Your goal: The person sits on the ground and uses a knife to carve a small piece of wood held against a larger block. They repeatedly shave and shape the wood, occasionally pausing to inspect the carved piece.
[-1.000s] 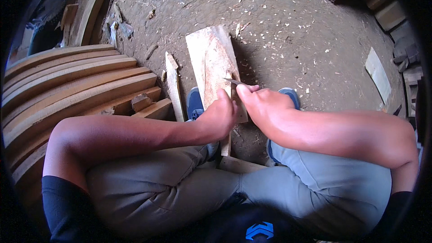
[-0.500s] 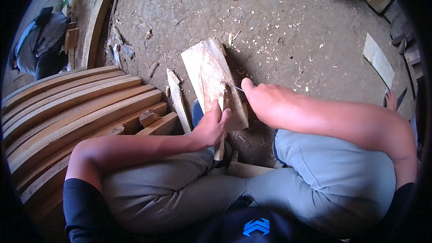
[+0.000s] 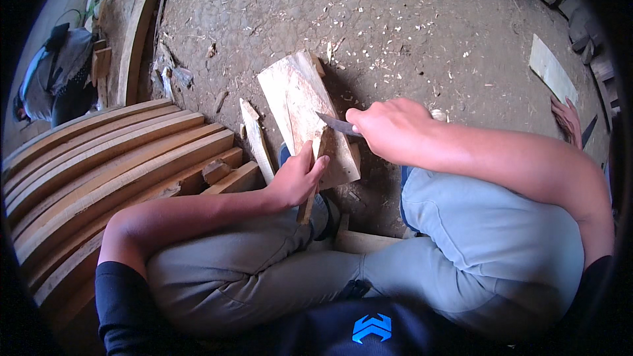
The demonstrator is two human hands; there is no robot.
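Stick in left hand (knife near)

There are two foreground hands, one held knife, one held stick, one broad block.

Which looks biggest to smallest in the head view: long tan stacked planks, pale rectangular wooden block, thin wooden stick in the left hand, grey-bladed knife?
1. Stacked planks
2. Wooden block
3. Wooden stick, partly hidden
4. Knife, partly hidden
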